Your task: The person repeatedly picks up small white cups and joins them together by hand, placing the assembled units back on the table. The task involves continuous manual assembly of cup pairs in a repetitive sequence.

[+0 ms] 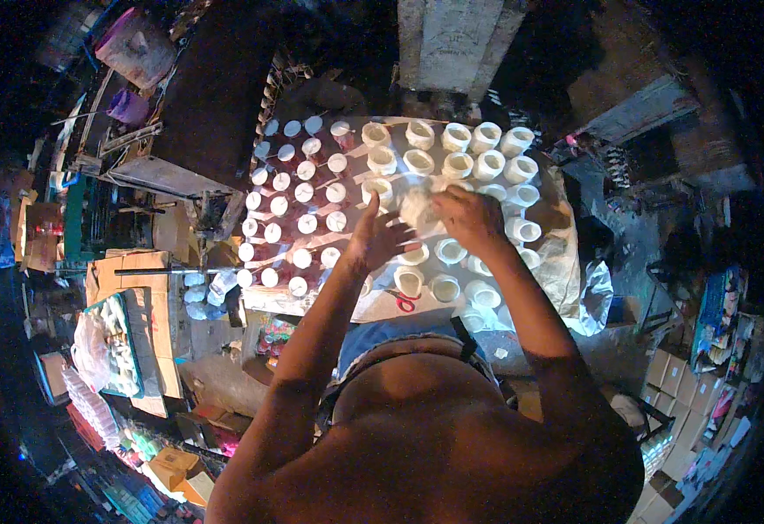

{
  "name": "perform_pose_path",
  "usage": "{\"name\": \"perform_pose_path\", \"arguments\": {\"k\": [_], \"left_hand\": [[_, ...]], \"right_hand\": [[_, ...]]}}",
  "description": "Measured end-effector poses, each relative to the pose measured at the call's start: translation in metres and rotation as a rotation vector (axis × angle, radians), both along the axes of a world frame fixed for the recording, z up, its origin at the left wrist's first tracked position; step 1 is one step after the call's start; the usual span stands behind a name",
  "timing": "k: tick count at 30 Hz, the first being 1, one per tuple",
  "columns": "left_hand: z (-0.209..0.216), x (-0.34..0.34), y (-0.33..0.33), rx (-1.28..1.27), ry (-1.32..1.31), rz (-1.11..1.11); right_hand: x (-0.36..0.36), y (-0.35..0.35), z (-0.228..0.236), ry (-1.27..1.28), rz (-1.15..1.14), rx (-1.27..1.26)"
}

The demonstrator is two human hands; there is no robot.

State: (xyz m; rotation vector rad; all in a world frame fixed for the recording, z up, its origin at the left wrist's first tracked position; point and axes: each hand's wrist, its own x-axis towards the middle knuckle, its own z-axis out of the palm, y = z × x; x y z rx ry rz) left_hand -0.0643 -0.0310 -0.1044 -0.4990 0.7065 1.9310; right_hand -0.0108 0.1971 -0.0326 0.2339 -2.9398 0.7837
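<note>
My left hand [380,237] is held over the middle of the table with its fingers stretched apart and nothing in it. Across from it, my right hand [471,217] is closed on a blurred cream-white piece [417,210], whose exact kind I cannot make out. Around and beyond my right hand stand rows of white, open-mouthed cups [488,164]. To the left of my hands are rows of dark red cylinders with round white tops [308,192], several with a thin strand or stick on top. Red-handled scissors [405,302] lie near the table's front edge.
Brown paper [556,253] covers part of the table [264,301]. Clear plastic [595,297] hangs at its right corner. On the left are flattened cardboard [165,323] and a tray of white pieces [127,349]. Stacked cartons [683,393] stand at the right; a pillar [452,48] rises behind.
</note>
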Motion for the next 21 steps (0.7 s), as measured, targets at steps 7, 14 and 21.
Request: {"name": "perform_pose_path", "arguments": {"k": [7, 14, 21], "left_hand": [[0.015, 0.004, 0.028, -0.097, 0.52, 0.008], [0.097, 0.037, 0.019, -0.183, 1.119, -0.283], [0.125, 0.056, 0.033, -0.265, 1.404, -0.203]], "right_hand": [[0.068, -0.015, 0.046, -0.164, -0.107, -0.425], [0.093, -0.01, 0.044, -0.064, -0.218, -0.618], [0.105, -0.006, 0.061, -0.056, -0.248, -0.646]]}}
